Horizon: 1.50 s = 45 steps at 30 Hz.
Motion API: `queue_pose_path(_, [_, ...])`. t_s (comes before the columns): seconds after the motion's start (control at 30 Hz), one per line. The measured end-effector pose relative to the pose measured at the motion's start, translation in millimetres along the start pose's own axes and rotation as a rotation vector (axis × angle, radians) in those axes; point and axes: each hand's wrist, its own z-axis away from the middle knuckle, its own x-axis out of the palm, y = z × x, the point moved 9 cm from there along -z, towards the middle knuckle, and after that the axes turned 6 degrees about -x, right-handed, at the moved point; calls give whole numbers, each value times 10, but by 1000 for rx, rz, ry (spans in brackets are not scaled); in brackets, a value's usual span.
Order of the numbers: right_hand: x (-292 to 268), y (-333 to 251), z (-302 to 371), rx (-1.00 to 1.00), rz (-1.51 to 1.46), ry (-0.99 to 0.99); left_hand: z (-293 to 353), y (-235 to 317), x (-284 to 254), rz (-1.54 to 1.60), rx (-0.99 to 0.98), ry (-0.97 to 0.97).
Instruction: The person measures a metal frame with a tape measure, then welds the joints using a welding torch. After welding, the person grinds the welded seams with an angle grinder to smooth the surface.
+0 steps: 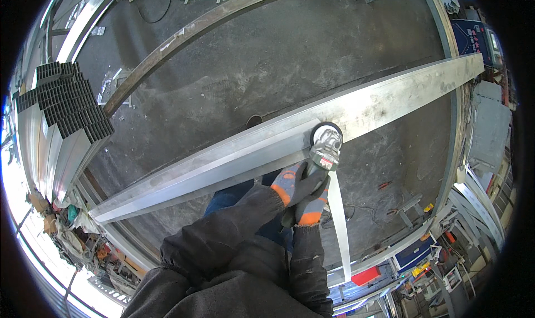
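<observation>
An angle grinder [325, 148] is held in both gloved hands just right of the picture's centre, its disc end pointing toward 12 o'clock and resting on the near edge of a long steel beam [234, 151]. The left hand [290, 183] is wrapped around the grinder's body from the 9 o'clock side, fingers curled closed on it. The right hand [312, 206] is placed lower, at 6 o'clock of the grinder, fingers closed on the rear of the tool; the single fingertips are hidden by the gloves and the tool, so how tightly they press cannot be told. The gloves are grey with orange cuffs, and dark sleeves come in from 6 o'clock. The beam runs across the view from 8 o'clock to 2 o'clock, above a dark floor [267, 56]. A narrow metal strip [340, 229] is seen hanging from the beam below the grinder, toward 6 o'clock. A curved rusty bar [184, 36] lies on the floor toward 11 o'clock, well apart from the beam. A stack of square tubes [67, 98] is seen at 9 o'clock, ends facing the camera. A red box [366, 275] lies at 5 o'clock, near the strip's lower end.
</observation>
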Motion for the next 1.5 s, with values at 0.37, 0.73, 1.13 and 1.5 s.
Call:
queue_pose_path(0.37, [260,-30,170,-110,320,-242,456,101,-205,-473,287,141])
queue_pose_path(0.73, [405,113,274,-248,137,-334,518,62,-196,-236,224,141])
queue_pose_path(1.13, [-244,-24,138,-172,413,-359,324,-138,409,-72,233,62])
queue_pose_path(1.5, [-651,14,-709,-249,541,-502,-344,-3,848,629,336,117])
